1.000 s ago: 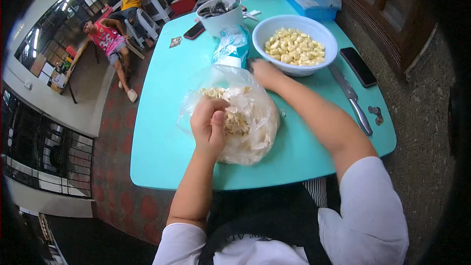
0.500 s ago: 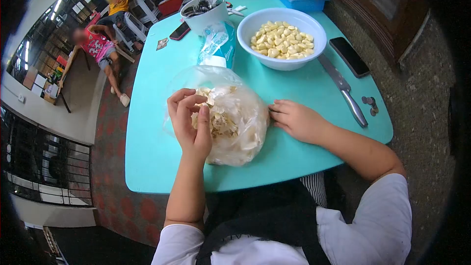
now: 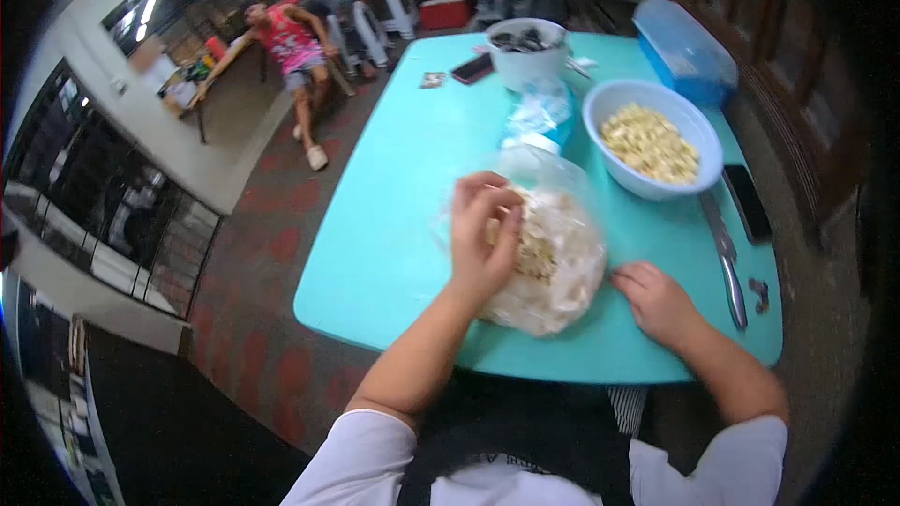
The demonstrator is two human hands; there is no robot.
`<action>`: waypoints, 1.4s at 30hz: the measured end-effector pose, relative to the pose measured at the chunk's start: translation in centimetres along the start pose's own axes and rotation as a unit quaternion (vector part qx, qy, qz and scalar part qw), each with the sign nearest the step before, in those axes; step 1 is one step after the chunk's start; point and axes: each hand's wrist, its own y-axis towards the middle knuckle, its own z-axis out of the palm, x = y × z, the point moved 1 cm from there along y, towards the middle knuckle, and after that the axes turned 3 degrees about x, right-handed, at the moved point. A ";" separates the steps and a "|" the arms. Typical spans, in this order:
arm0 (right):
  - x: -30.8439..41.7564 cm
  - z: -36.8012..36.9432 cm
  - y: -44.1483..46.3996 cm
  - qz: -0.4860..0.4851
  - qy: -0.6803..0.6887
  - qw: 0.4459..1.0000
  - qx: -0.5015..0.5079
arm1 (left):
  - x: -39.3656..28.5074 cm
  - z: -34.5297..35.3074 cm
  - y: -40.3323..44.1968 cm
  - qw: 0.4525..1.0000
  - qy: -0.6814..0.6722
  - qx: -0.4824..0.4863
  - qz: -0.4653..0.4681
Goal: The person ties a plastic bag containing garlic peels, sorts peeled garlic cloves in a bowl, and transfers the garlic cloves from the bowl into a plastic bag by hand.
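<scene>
L hand [image 3: 485, 236], fingers half-curled, was at L side of clear plastic bag [image 3: 579, 248] w/ pale peelings [image 3: 536, 262], nr surface's [image 3: 375, 253] front edge; couldn't tell if it pinched anything. Bag looked light, limp, slippery, prob. best gathered by rim. R hand [image 3: 658, 302] lay part-curled just beside, grip unclear.

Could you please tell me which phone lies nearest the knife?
The right-hand phone, beside the knife; the other phone lies near the white tub.
</scene>
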 end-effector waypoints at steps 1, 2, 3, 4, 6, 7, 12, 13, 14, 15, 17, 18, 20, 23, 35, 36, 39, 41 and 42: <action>0.6 -0.3 0.3 0.011 0.003 1.000 0.010 | 0.1 -0.1 0.0 1.000 -0.005 0.002 -0.004; 1.0 -0.7 0.2 0.026 0.003 0.999 0.021 | -0.1 -0.4 0.2 1.000 0.000 0.006 0.003; 1.3 -1.0 0.0 0.045 0.001 0.998 0.035 | -0.3 -0.5 0.2 1.000 0.002 0.012 0.009; 1.9 -1.2 0.0 0.045 -0.015 0.999 0.023 | -0.5 -0.4 0.2 1.000 0.001 0.018 0.012; 3.5 -1.4 0.1 0.050 -0.045 0.998 0.004 | -1.0 -0.4 0.3 1.000 -0.018 0.020 0.001; 3.6 -1.4 -0.1 0.051 -0.046 0.998 0.009 | -1.1 -0.4 0.2 0.999 -0.027 0.024 -0.005; 3.5 -0.8 -1.1 0.041 -0.058 0.997 0.023 | -0.8 -0.2 0.0 0.998 -0.046 0.029 -0.015; 3.5 -0.8 -1.2 0.034 -0.054 0.998 0.017 | -0.7 -0.2 0.0 0.998 -0.051 0.030 -0.017; 3.5 -0.8 -1.4 0.028 -0.050 0.998 0.012 | -0.7 -0.2 0.0 0.999 -0.041 0.025 -0.006; 3.6 -0.9 -1.6 0.022 -0.045 0.999 0.007 | -0.6 -0.2 0.2 0.999 -0.032 0.020 0.004; 3.7 -1.1 -2.0 0.021 -0.037 0.999 0.002 | -0.6 -0.1 0.1 0.999 -0.024 0.016 0.016; 3.7 -1.1 -2.1 0.020 -0.034 0.999 -0.003 | -0.6 -0.1 0.1 0.999 -0.025 0.015 0.019; 3.6 -1.2 -2.5 0.026 -0.030 0.999 -0.010 | -0.7 -0.1 0.2 0.999 -0.028 0.017 0.021; 3.4 -1.2 -2.7 0.031 -0.019 0.999 -0.025 | -0.8 -0.2 0.1 0.999 -0.040 0.023 0.010; 3.3 -7.1 3.8 0.103 0.135 0.964 -0.205 | -0.5 -0.4 0.3 0.999 -0.028 -0.016 0.012; 4.7 -8.6 5.1 0.065 0.119 0.964 -0.230 | -0.5 -0.4 0.4 0.999 -0.031 -0.019 0.008; 7.6 -10.4 8.8 -0.071 0.128 0.955 -0.256 | 0.5 -0.6 0.1 0.999 -0.037 -0.030 0.014; 8.8 -9.3 11.5 -0.141 0.156 0.951 -0.225 | 0.5 -0.2 0.2 0.995 -0.078 -0.064 0.015; 8.9 -7.9 12.6 -0.166 0.175 0.951 -0.195 | 0.2 0.1 0.3 0.989 -0.117 -0.093 0.009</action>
